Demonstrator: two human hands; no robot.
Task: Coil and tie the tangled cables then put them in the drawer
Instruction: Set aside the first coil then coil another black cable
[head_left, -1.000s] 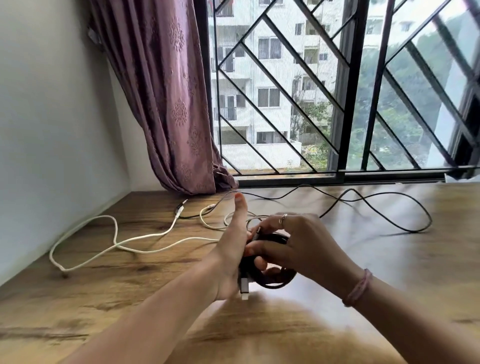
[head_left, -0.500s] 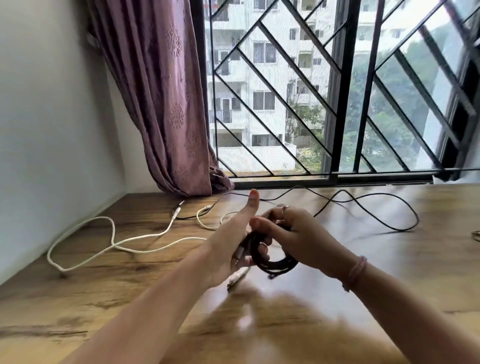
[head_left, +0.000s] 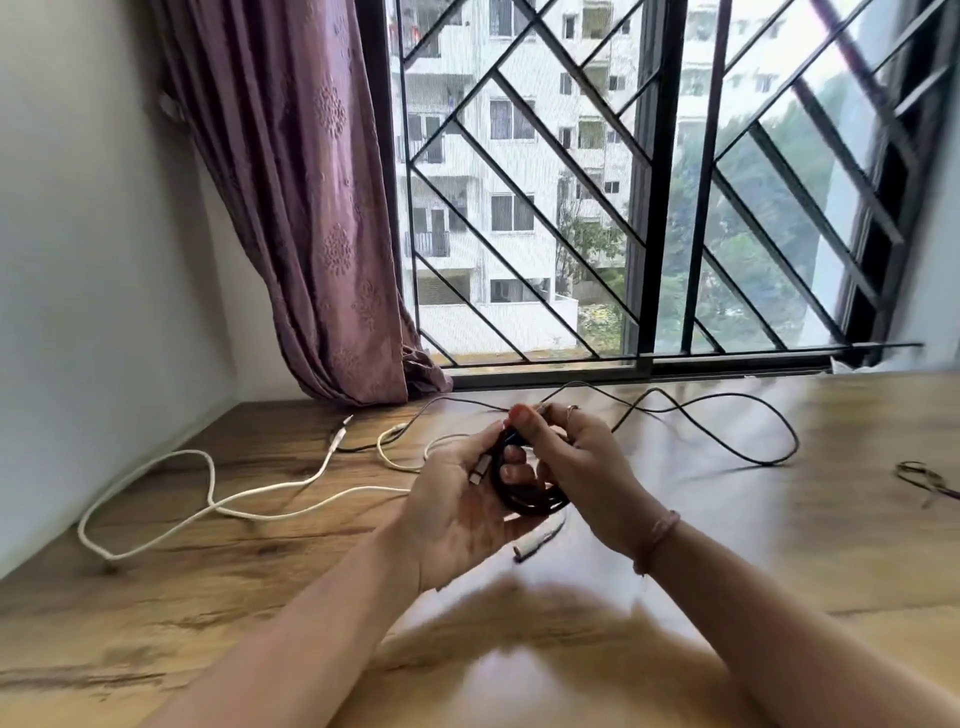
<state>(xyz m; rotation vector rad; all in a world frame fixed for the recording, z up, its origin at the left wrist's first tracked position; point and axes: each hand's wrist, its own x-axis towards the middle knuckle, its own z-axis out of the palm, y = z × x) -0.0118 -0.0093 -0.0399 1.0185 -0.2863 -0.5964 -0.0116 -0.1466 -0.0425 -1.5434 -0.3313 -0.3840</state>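
Both hands, left hand (head_left: 457, 499) and right hand (head_left: 576, 467), are gripping the black coil (head_left: 524, 499) above the near table (head_left: 779, 545). Advice: keeping loops pinched tight while tucking the loose end.

Head cam, close, looks fwd/down over table (head_left: 779, 545) (one view).

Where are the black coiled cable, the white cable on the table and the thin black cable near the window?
black coiled cable (head_left: 530, 501): head view, lower curve of the coil.
white cable (head_left: 208, 470): head view, loop on the left.
thin black cable (head_left: 789, 441): head view, right bend.
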